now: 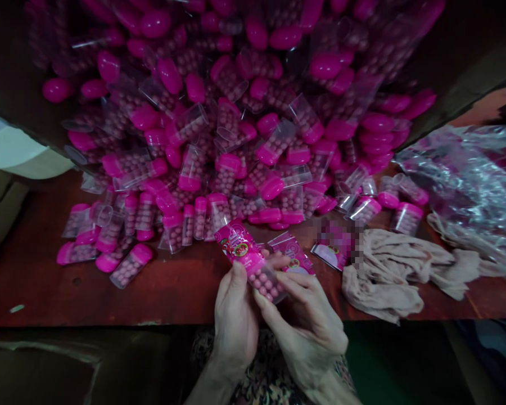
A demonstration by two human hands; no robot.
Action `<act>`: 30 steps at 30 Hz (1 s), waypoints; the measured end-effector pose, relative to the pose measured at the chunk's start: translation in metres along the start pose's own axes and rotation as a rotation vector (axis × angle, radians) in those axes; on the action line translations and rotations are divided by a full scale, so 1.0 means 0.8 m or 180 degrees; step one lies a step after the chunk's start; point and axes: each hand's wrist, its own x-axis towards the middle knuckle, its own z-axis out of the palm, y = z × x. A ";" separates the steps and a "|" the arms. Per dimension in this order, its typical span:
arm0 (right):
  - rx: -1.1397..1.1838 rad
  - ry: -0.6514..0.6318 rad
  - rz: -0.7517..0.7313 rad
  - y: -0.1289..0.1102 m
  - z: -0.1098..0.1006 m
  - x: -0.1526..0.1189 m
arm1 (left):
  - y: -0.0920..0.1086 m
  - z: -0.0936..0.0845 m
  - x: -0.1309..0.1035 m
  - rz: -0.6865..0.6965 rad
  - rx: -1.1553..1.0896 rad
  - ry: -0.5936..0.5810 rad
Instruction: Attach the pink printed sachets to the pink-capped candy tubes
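Note:
Between my two hands, above the table's front edge, is a clear container of pink balls [266,284]. A printed pink label [237,246] covers its far end. My left hand [235,315] grips the container from the left, thumb on the label. My right hand [303,320] closes on the near, clear end with thumb and fingers. Just beyond my right fingers lie flat pink labels [290,252], and another printed label [332,247] is farther right. The undersides of the container and some fingertips are hidden.
A large heap of pink-capped containers [227,129] spills onto the red-brown table [185,292]. Several stand or lie at the left. A crumpled beige cloth [388,275] lies at the right, beside shiny clear plastic wrap [468,191]. A white rounded object [23,154] is far left.

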 end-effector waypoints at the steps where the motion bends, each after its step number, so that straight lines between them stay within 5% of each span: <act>1: 0.0046 -0.0057 0.0072 0.000 0.000 0.001 | 0.001 -0.001 0.000 -0.0021 -0.0024 -0.0005; 11: 0.0193 0.0126 0.0107 -0.010 0.001 -0.003 | -0.004 0.005 -0.011 0.0189 0.0339 -0.0068; 20: 0.1107 -0.0236 0.1085 -0.004 -0.001 0.010 | 0.014 -0.013 0.000 0.0402 0.0354 -0.0246; 30: 0.0633 -0.0085 0.0571 -0.010 0.002 0.006 | 0.002 -0.016 -0.004 0.0308 0.0217 -0.0209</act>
